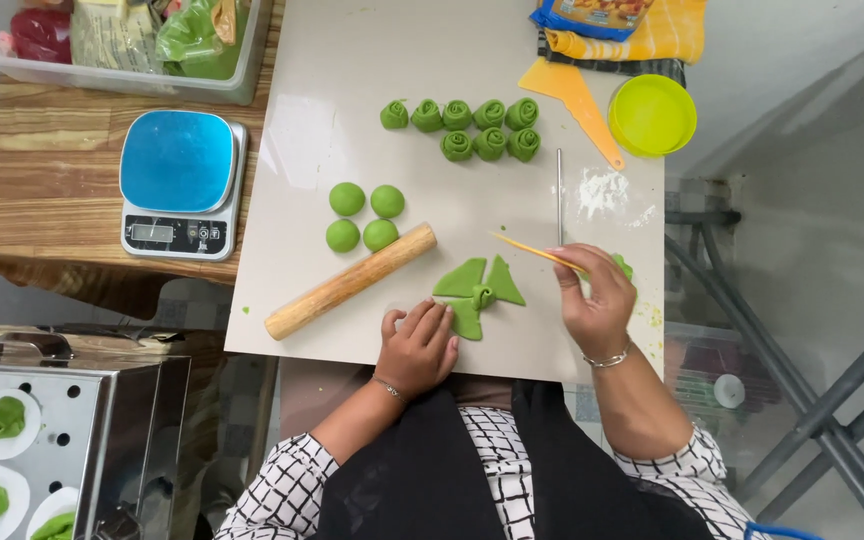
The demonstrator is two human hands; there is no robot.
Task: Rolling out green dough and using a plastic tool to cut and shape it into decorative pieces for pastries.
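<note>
Fingers [430, 322] of left hand [419, 347] press flat on the cut green dough piece [474, 290], holding nothing; it lies on the desk [352, 60] board, right of the rolling pin [350, 281]. Right hand [597, 300] pinches a thin yellow blade [537, 252]. Looks mid-shaping: petals cut, centre rolled. Next likely needs folding the flaps inward, gently.

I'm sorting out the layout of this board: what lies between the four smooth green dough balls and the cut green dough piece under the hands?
In the head view, the wooden rolling pin lies slantwise between the dough balls and the cut dough piece.
</note>
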